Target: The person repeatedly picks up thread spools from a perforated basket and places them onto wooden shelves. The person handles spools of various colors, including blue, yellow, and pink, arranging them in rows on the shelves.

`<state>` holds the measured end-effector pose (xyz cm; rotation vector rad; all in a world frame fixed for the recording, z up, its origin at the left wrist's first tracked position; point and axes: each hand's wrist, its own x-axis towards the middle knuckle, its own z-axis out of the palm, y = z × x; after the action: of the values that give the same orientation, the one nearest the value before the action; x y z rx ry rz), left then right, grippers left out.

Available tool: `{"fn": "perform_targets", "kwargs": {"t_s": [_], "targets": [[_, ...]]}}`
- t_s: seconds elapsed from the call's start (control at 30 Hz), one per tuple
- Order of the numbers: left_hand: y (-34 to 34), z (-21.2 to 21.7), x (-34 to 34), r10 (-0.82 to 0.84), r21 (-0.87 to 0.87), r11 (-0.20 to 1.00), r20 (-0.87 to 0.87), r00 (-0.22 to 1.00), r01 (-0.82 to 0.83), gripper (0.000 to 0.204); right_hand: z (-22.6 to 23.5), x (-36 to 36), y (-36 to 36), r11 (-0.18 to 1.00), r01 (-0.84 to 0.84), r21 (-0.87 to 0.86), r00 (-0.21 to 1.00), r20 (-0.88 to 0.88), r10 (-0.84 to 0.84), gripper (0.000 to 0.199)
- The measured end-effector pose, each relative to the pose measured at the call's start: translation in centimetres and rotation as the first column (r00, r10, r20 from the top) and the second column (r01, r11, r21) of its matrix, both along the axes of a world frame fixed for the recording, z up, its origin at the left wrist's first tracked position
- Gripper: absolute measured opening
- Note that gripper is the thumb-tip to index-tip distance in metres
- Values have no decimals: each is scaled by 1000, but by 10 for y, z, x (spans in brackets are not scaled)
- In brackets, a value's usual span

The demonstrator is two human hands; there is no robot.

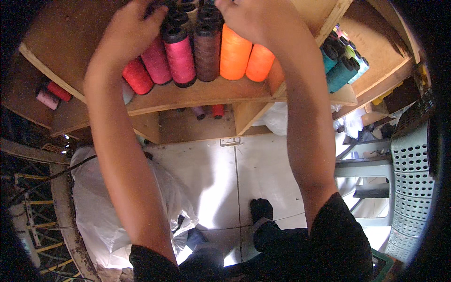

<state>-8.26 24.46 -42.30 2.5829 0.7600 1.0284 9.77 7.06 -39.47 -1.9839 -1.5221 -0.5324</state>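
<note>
Both my arms reach up to a wooden shelf (197,96) that carries a row of thread cones. My left hand (129,30) rests over the red cone (137,76) and the pink cones (179,55), its fingers curled on their tops. My right hand (249,19) lies over the orange cones (235,52), beside a brown cone (207,52). The fingertips of both hands are cut off by the picture's top edge, so what they grip is hidden.
Teal cones (339,70) fill the compartment to the right. More small cones (52,95) lie on a lower shelf at left. A white plastic bag (101,207) sits on the tiled floor at left, a perforated plastic chair (408,169) at right.
</note>
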Motion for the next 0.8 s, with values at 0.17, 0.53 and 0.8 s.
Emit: {"fn": "perform_targets", "kwargs": {"t_s": [0.17,0.53,0.8], "targets": [[-24,-19,11,208,324,932,-124,970,-159,46,25,-7,17,929,-10,-371,997,-76,-20,47],[-21,-19,9,-31,333,942,-19,999,36,35,-26,-11,48,989,100,-107,994,58,-94,52],[-25,-16,4,-45,254,966,-50,998,56,36,-9,-1,47,935,-110,-338,994,-59,95,59]]}}
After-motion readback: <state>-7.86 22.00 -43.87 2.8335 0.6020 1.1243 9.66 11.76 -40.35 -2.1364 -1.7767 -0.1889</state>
